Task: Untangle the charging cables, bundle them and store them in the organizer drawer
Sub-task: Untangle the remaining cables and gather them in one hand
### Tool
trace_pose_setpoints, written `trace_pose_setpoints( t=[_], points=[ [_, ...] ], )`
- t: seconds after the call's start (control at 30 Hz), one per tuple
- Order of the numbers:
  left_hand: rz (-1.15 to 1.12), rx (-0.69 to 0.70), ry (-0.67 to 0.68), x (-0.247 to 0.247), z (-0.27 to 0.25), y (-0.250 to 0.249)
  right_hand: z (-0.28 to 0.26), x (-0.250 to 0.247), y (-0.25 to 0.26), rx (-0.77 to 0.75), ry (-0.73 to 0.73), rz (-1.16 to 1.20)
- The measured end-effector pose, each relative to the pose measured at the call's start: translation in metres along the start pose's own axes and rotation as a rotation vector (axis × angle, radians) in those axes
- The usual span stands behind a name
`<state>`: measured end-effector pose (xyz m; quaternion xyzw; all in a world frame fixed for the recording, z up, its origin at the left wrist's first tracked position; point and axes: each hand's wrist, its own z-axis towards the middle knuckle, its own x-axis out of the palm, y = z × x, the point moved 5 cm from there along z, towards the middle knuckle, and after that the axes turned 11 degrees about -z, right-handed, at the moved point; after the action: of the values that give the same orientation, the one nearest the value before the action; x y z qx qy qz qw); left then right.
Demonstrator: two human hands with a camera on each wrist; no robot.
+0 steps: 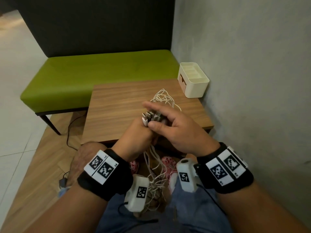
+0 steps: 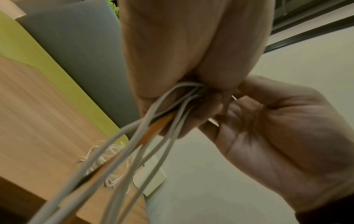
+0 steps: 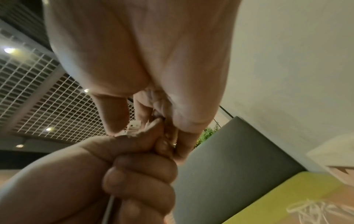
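Cable plugs half-hidden by fingers

Cables: white, one orange strand among them in the left wrist view. Loose cable tangle: white. Plugs: white and grey-metal. Organizer: cream, tan drawer front. Table: brown wood grain. Bench: lime green seat, dark backrest. Wristbands: black, with black-and-white square-code tags. Wall: grey.
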<state>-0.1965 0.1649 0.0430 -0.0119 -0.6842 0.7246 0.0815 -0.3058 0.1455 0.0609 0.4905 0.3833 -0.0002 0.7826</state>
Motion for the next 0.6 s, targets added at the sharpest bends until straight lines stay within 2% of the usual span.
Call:
trace_pose_setpoints(
  t=[0.13,0.23,0.37,0.47,0.6],
  points=[
    [-0.156,0.029,0.000,0.003,0.004,-0.011,0.003,0.007,-0.013,0.123,-0.053,0.438],
    [-0.200,0.072,0.001,0.007,0.007,-0.026,0.000,0.027,-0.022,0.181,0.001,0.625],
    [-0.165,0.064,-0.057,-0.004,0.014,-0.031,-0.011,0.042,-0.026,0.208,0.102,0.596],
    [-0.220,0.013,-0.075,-0.012,0.015,-0.026,-0.015,0.044,-0.030,0.284,0.090,0.497],
    [-0.287,0.031,-0.084,-0.014,0.012,-0.026,-0.018,0.040,-0.026,0.304,0.127,0.403]
  ],
)
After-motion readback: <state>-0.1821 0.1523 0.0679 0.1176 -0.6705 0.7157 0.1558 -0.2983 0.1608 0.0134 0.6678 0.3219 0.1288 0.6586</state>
